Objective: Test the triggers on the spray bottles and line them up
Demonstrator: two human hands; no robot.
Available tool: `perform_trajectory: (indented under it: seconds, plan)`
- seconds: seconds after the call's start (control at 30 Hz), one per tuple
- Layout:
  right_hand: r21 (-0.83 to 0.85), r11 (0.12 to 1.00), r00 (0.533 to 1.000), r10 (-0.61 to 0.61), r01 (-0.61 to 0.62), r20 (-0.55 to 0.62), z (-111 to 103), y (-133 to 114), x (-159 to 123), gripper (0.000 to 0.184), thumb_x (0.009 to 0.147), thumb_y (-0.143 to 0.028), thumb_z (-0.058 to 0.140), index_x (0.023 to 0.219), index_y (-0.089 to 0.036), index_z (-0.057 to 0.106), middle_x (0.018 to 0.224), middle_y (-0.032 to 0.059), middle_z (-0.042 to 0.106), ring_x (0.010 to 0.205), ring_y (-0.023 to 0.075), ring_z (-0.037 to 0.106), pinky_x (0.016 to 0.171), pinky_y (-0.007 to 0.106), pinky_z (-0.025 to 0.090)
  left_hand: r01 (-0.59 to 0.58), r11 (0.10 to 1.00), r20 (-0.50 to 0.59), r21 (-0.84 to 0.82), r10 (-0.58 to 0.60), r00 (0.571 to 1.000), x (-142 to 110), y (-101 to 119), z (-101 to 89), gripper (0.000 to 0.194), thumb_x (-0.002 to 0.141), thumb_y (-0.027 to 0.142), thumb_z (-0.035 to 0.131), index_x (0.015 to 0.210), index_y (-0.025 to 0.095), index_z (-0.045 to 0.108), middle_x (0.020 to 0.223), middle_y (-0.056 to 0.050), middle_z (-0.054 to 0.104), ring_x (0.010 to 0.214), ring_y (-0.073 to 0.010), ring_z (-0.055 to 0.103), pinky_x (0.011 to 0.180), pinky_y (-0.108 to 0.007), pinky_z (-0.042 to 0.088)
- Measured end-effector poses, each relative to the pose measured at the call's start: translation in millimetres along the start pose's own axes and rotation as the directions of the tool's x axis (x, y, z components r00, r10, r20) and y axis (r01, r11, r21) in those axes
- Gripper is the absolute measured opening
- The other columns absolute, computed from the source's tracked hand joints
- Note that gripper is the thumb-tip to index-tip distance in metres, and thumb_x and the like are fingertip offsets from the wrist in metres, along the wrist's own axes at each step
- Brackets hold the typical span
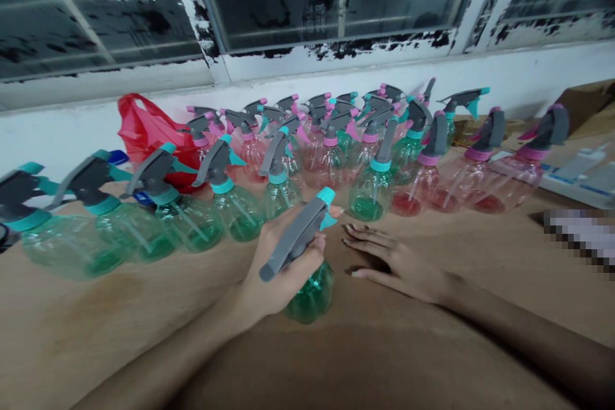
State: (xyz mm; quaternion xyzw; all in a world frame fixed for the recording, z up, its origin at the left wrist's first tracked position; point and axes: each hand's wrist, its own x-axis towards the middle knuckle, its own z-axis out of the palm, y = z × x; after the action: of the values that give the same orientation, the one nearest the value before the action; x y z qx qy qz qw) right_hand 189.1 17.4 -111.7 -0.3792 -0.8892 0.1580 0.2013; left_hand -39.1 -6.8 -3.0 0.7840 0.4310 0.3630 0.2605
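standing on the table (355, 359) at the near middle, a green spray bottle (311, 298) is tilting its grey sprayer head (295, 237) so that the teal nozzle tip (327, 195) is pointing away from the person. the left hand (271, 285) is grasping it around the neck, its thumb wrapping over the near side below the sprayer head. the right hand (398, 262) is lying palm down just beside the bottle, ungripped, its fingers spreading toward it without touching it.

beyond the left hand, five teal-collared green bottles (187, 221) are forming a row that is running off to the left. past the right hand, one more green bottle (369, 195) is standing beside three pink bottles (449, 189), which are continuing to the right. behind these, a crowd of pink and green bottles (331, 163) is filling the space toward the white wall (269, 83). a red plastic bag (148, 131) is slumping behind the left row, brown paper (589, 109) is lying at the far right, and dark windows (278, 6) above are reflecting ceiling lights. a pixelated object (583, 237) is sitting near the right edge.
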Motion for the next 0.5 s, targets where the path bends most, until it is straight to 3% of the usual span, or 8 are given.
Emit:
perform_trajectory:
  seconds: [0.5]
  plan:
    - [-0.018,1.0,1.0,-0.002,0.002,0.002,-0.9,-1.2,0.2,0.055,0.084,-0.049,0.047,0.133,-0.026,0.036,0.141,0.0024,0.034,0.13,0.0225,0.028,0.106,0.046,0.029,-0.036,0.999,-0.006,-0.014,0.036,0.999,-0.2,2.4,-2.2,0.023,0.071,0.012,0.043,0.086,0.025,0.054,0.072,0.002,0.057,0.062,-0.0149,0.056,0.061,-0.029,0.049]
